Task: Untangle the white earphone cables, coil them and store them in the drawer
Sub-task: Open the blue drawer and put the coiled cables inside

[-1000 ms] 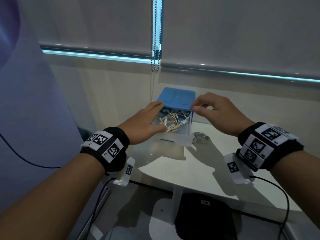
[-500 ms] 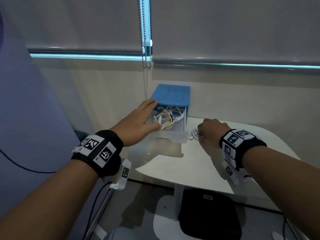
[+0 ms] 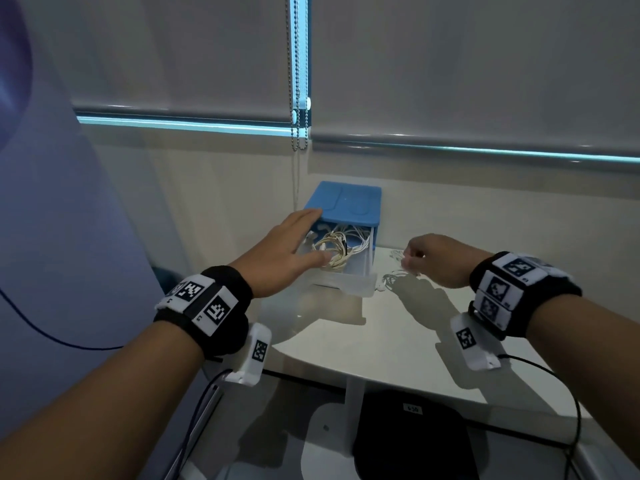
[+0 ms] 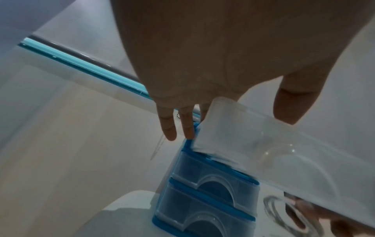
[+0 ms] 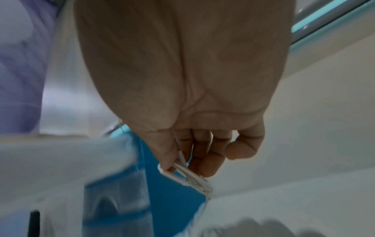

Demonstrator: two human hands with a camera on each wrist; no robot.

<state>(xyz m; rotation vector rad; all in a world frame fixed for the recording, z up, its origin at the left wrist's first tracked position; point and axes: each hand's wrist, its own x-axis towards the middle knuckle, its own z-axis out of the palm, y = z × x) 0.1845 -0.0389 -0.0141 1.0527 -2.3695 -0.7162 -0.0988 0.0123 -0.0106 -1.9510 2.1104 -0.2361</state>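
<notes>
A small blue drawer unit (image 3: 346,204) stands at the back of the white table (image 3: 381,344). Its clear top drawer (image 3: 349,284) is pulled out and holds a heap of white earphone cables (image 3: 334,251). My left hand (image 3: 287,251) lies flat with straight fingers along the drawer's left side (image 4: 219,128). To the right of the drawer, my right hand (image 3: 429,258) pinches a coiled white earphone cable (image 5: 188,176) between thumb and fingers. The coil (image 3: 394,278) hangs from the hand down to the table.
Two shut drawers (image 4: 209,198) sit below the open one. A bead chain (image 3: 298,81) hangs from the window blinds behind the unit. A black stool (image 3: 412,441) stands under the table's front edge. A wall is close on the left.
My right hand dropped from above the drawer to the table on its right, took hold of the coiled cable there, and has lifted it a little. The left hand stayed at the drawer.
</notes>
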